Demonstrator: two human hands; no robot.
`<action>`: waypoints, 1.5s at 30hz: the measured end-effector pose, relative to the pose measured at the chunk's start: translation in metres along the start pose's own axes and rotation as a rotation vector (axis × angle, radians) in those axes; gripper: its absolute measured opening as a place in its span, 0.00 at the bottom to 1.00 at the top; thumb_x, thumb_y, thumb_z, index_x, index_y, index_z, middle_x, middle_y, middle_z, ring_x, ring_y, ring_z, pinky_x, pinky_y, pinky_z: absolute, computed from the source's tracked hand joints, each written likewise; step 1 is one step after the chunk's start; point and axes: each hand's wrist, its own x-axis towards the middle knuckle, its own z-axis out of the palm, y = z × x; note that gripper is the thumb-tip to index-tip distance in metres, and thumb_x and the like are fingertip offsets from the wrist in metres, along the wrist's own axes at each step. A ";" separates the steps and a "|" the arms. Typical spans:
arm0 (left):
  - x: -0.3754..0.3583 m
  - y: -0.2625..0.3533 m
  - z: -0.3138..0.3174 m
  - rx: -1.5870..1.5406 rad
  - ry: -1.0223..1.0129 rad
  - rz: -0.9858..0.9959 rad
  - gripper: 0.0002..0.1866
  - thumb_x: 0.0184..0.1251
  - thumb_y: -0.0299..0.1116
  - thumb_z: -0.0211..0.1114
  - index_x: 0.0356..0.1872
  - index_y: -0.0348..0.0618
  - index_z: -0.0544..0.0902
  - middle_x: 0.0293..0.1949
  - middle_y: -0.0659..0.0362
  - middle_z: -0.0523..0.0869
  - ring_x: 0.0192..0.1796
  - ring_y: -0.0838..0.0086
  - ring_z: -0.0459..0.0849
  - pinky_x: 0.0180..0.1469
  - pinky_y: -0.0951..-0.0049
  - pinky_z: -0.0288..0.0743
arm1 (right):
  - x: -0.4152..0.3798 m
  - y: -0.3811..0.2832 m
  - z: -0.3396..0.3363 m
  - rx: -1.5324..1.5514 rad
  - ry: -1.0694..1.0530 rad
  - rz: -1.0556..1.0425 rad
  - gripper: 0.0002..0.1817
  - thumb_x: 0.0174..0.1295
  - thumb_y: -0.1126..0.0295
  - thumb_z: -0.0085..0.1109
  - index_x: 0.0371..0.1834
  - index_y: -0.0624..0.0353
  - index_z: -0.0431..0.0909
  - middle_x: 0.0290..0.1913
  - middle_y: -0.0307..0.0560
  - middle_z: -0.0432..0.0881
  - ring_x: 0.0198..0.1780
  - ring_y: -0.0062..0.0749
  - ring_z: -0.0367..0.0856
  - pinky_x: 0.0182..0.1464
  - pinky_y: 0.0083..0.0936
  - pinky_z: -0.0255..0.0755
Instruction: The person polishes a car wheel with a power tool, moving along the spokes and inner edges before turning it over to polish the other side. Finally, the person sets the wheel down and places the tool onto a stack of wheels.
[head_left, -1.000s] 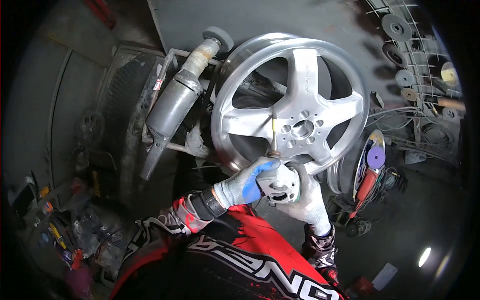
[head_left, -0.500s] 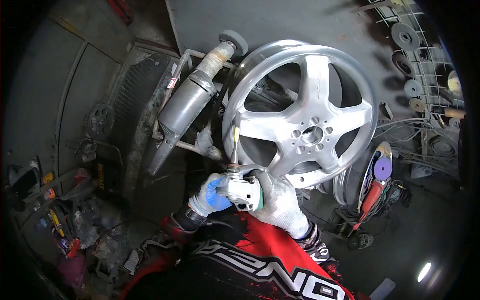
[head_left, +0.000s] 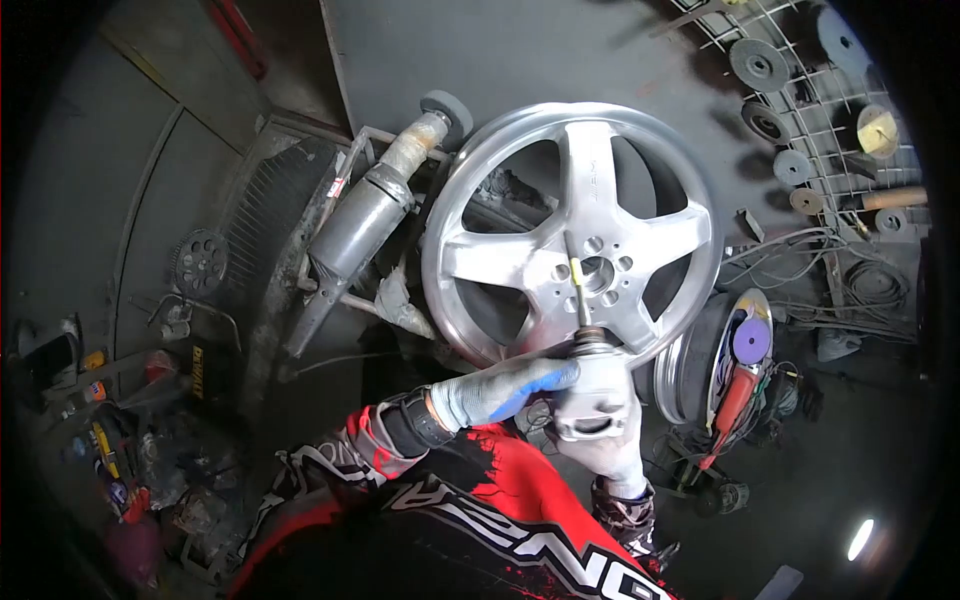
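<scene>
A handheld grinder (head_left: pixel 592 390) with a pale metal head is between my gloved hands. My right hand (head_left: pixel 612 450) is wrapped round its body from the right and below. From the left, my left hand (head_left: pixel 500 392), in a grey and blue glove, presses its fingers to the side of the grinder's head. A long thin shaft with a yellow band (head_left: pixel 576 272) points away from me, its blurred tip over the hub area. Beneath it stands a bare-metal five-spoke alloy wheel (head_left: pixel 478 258), tilted towards me. Part of the lower rim is hidden behind the grinder and gloves.
Left of the wheel, a large cylindrical motor tool (head_left: pixel 360 222) with a round grey wheel lies against a metal frame. At right are a red grinder with a purple disc (head_left: pixel 750 342), another rim (head_left: pixel 684 375), hanging cables (head_left: pixel 790 250) and a wire rack of discs (head_left: pixel 758 65).
Both hands and the grinder have moved right, bringing the shaft from the wheel's left rim to its hub. My left hand's fingers have straightened along the tool. The view has shifted slightly.
</scene>
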 end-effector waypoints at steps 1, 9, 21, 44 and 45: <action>-0.005 -0.008 -0.015 0.176 -0.002 -0.048 0.37 0.81 0.45 0.58 0.81 0.36 0.57 0.64 0.58 0.80 0.67 0.73 0.78 0.70 0.67 0.71 | -0.004 0.013 -0.012 -0.243 -0.104 -0.305 0.40 0.42 0.68 0.84 0.62 0.62 0.74 0.49 0.47 0.88 0.49 0.33 0.88 0.55 0.30 0.81; 0.006 -0.040 -0.019 0.360 -0.045 0.039 0.45 0.78 0.57 0.60 0.82 0.38 0.53 0.77 0.53 0.66 0.77 0.70 0.62 0.80 0.65 0.55 | -0.023 0.041 0.019 0.978 0.197 0.106 0.45 0.35 0.76 0.85 0.64 0.64 0.77 0.58 0.49 0.84 0.58 0.36 0.84 0.62 0.36 0.78; -0.041 -0.047 -0.023 0.541 0.209 0.068 0.40 0.82 0.51 0.58 0.81 0.39 0.52 0.77 0.50 0.64 0.78 0.67 0.62 0.79 0.63 0.57 | -0.012 -0.013 0.074 1.026 0.529 0.187 0.41 0.56 0.75 0.68 0.75 0.65 0.63 0.60 0.50 0.81 0.58 0.34 0.83 0.62 0.31 0.77; 0.045 -0.017 -0.049 0.990 0.392 -0.269 0.39 0.70 0.65 0.64 0.51 0.27 0.81 0.46 0.38 0.88 0.51 0.56 0.90 0.56 0.62 0.79 | 0.002 0.032 0.104 1.395 0.631 0.354 0.27 0.81 0.52 0.46 0.76 0.54 0.64 0.67 0.44 0.76 0.66 0.32 0.77 0.69 0.34 0.74; 0.047 -0.019 -0.048 1.029 0.331 -0.155 0.38 0.71 0.64 0.63 0.53 0.28 0.81 0.46 0.38 0.88 0.51 0.54 0.89 0.56 0.61 0.79 | 0.005 0.034 0.101 1.459 0.618 0.358 0.27 0.82 0.52 0.45 0.76 0.55 0.64 0.67 0.43 0.76 0.67 0.31 0.76 0.69 0.34 0.73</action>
